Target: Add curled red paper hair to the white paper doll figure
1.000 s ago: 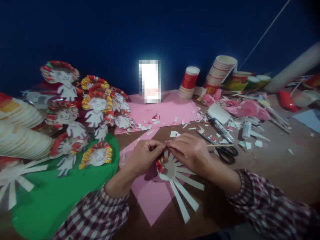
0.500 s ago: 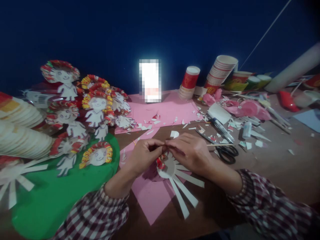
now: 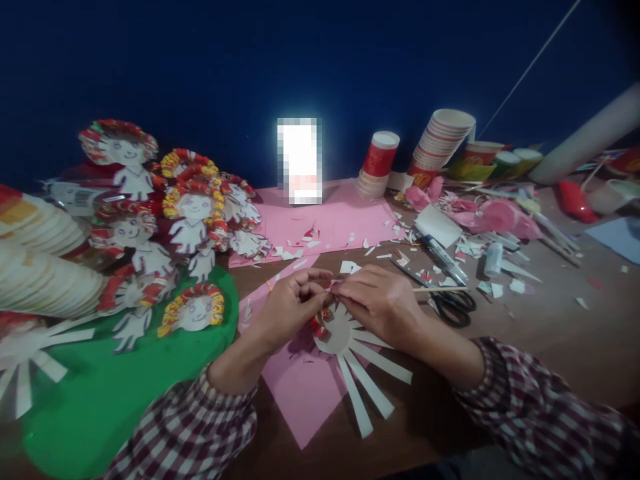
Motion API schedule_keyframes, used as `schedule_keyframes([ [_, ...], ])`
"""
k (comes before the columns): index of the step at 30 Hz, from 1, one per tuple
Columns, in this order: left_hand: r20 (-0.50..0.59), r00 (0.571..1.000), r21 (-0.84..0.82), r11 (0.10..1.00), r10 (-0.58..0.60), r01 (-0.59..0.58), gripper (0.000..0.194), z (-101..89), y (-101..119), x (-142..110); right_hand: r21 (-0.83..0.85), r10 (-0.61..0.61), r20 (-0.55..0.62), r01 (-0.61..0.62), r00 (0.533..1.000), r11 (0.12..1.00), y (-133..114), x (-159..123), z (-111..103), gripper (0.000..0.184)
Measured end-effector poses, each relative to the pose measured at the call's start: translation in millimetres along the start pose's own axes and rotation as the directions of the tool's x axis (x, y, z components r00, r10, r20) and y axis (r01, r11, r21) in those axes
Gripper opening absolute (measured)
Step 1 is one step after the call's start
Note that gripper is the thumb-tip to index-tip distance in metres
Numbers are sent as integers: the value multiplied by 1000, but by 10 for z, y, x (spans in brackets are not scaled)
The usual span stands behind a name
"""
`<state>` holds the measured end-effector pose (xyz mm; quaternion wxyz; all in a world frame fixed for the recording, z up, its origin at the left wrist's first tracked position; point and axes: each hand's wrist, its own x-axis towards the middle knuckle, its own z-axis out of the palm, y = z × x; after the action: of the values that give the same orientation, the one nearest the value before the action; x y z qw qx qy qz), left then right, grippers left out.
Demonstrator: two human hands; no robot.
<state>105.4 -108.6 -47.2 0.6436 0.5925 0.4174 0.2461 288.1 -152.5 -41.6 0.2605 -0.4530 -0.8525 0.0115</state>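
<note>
Over the tip-strewn middle of the brown table (image 3: 560, 333), a paper cup cut into splayed strips (image 3: 336, 337) lies between the two hands, its round base facing up and red, curled strips at its left edge. The left hand (image 3: 287, 310) has its thumb and forefinger clamped on a strip at the cup's far side, the other fingers loosely bent. The right hand (image 3: 380, 303) has its fingers close together, tips meeting the left's at that strip; its thumb is hidden, so its grip cannot be told. Beneath is a pink sheet (image 3: 305, 403). Just right of the right hand, a thin stick (image 3: 445, 290) crosses the black-handled scissors (image 3: 456, 308), with a marker pen (image 3: 450, 263) beyond. To the left, a green mat (image 3: 125, 387) bears a yellow-and-red-rimmed paper face (image 3: 195, 313), near several paper dolls (image 3: 135, 180). Stacked paper cups (image 3: 440, 147) lean at the back right.
</note>
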Motion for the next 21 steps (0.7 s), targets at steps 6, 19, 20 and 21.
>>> schedule_keyframes([
  [6,-28,999,-33,999,18,-19,34,-1,-29,3,-26,-25,-40,24,999,999,15,-7,-24,17],
  [19,0,998,216,974,69,-68,33,-41,26,-1,-15,-37,-65,36,997,999,-4,-25,-10,15],
  [20,13,998,211,975,69,-71,33,-48,20,-1,-11,-38,-67,37,997,999,-3,-30,-7,16],
  [21,24,997,209,975,69,-72,33,-55,15,-1,-8,-39,-65,39,997,999,-2,-35,-2,16],
])
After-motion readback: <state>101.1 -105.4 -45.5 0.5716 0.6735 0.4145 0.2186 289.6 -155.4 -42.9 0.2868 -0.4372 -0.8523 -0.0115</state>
